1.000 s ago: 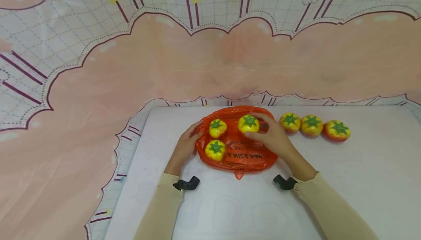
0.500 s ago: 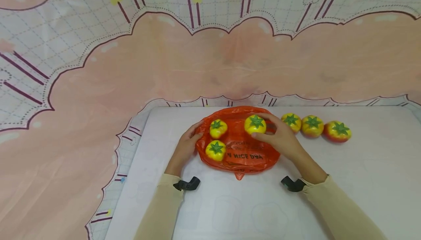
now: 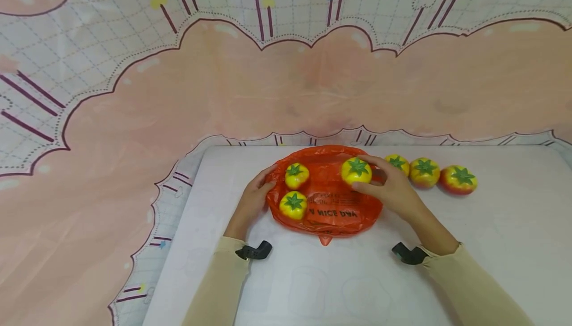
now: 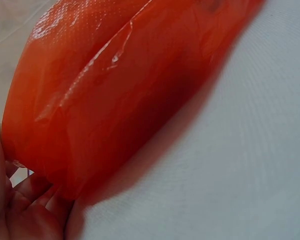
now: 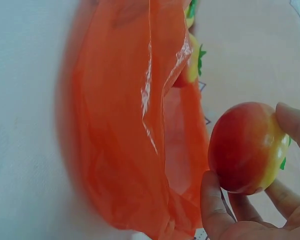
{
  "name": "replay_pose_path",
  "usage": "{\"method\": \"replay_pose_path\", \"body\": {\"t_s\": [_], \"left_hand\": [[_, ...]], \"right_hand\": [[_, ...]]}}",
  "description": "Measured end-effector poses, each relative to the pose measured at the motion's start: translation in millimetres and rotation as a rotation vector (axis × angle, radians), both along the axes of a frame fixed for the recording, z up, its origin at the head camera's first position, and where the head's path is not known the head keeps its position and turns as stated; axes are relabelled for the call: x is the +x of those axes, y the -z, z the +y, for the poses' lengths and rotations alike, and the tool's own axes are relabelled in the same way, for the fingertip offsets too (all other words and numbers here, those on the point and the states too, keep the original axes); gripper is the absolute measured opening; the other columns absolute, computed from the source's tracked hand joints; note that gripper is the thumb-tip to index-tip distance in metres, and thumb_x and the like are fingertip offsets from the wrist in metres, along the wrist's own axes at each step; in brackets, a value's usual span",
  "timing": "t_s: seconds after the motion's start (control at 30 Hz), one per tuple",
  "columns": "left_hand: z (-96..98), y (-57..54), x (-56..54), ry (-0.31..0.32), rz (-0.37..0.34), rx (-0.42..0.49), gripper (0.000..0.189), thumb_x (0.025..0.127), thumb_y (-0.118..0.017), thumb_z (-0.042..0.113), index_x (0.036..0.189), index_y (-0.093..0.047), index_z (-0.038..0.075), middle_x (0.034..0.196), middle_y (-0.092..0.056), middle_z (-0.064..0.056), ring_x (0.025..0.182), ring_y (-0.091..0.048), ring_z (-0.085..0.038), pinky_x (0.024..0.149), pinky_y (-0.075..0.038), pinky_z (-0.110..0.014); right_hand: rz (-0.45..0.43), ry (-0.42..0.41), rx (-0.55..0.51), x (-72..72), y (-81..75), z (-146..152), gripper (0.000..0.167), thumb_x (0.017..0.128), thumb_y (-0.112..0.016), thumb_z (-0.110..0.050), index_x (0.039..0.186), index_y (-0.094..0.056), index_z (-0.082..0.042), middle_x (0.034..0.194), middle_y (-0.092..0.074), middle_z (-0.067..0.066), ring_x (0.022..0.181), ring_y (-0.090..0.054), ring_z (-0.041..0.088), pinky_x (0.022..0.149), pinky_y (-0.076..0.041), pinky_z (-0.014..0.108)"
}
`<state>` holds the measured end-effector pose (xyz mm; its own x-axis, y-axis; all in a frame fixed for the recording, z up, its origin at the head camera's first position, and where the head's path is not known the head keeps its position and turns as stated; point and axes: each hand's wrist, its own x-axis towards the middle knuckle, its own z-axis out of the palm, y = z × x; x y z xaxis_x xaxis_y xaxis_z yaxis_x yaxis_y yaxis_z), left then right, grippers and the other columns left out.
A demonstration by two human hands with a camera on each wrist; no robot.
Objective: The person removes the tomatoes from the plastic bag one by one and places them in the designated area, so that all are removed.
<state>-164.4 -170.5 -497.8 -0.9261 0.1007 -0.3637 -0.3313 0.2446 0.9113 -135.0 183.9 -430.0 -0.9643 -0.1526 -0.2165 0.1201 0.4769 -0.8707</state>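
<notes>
So the tomato [image 3: 356, 170] in play here is a round, shiny one: yellow on top with a green star-shaped leaf cap, and the right wrist view shows it going deep red toward the bottom. The right hand [image 3: 393, 193] has it pinched between thumb and fingers, leaf side up, over the right part of a red plastic bag [image 3: 332, 228]. Can't tell if it's touching the plastic. The left hand [image 3: 254, 196] is over at the opposite end of the bag, well apart from that fruit, gripping the edge with the plastic between thumb and fingers.

The bag sits with its mouth spread wide and facing up, rim kinda crinkly, and you can read "A NICE DAY" printed on it, flipped. On the left side inside are a back tomato [image 3: 297, 175] and a front tomato [image 3: 293, 205], near each other, both caps up.

Just right of the bag there's a row of three: a partly hidden tomato [image 3: 397, 163] behind the right hand, then a middle tomato [image 3: 424, 172], then a redder end tomato [image 3: 458, 180] tilted a bit. Everything's on a white desk [image 3: 313, 286], with a peachy cartoon-print cloth [image 3: 286, 88] behind.
</notes>
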Motion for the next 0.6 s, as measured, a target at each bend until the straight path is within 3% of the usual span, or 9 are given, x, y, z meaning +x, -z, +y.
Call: {"method": "replay_pose_path", "body": {"t_s": [0.17, 0.37, 0.6], "left_hand": [[-0.2, -0.8, 1.3, -0.001, 0.014, 0.001, 0.042, 0.105, -0.052, 0.027, 0.140, -0.054, 0.051, 0.159, -0.043, 0.010, 0.130, -0.052, -0.023, 0.070, -0.056, -0.021], [-1.4, -0.7, 2.3, -0.002, 0.009, 0.004, 0.042, 0.106, -0.052, 0.027, 0.141, -0.054, 0.051, 0.159, -0.043, 0.010, 0.130, -0.053, -0.024, 0.076, -0.058, -0.021], [-1.9, -2.1, 2.2, 0.011, 0.011, -0.001, 0.042, 0.105, -0.053, 0.028, 0.141, -0.053, 0.051, 0.159, -0.042, 0.012, 0.138, -0.049, -0.019, 0.097, -0.058, -0.029]], "right_hand": [[0.001, 0.002, 0.002, 4.1, -0.8, 5.3, 0.079, 0.086, -0.078, -0.051, 0.153, -0.045, -0.027, 0.152, -0.048, 0.010, 0.136, -0.050, 0.040, 0.104, -0.052, 0.057], [-0.015, 0.007, 0.019, 10.0, -5.2, 12.8, 0.081, 0.087, -0.077, -0.052, 0.156, -0.042, -0.029, 0.152, -0.047, 0.012, 0.134, -0.051, 0.039, 0.102, -0.055, 0.055], [0.007, 0.010, 0.044, 14.9, -9.0, 22.1, 0.078, 0.089, -0.076, -0.050, 0.156, -0.041, -0.029, 0.152, -0.048, 0.013, 0.131, -0.054, 0.040, 0.097, -0.058, 0.053]]}}
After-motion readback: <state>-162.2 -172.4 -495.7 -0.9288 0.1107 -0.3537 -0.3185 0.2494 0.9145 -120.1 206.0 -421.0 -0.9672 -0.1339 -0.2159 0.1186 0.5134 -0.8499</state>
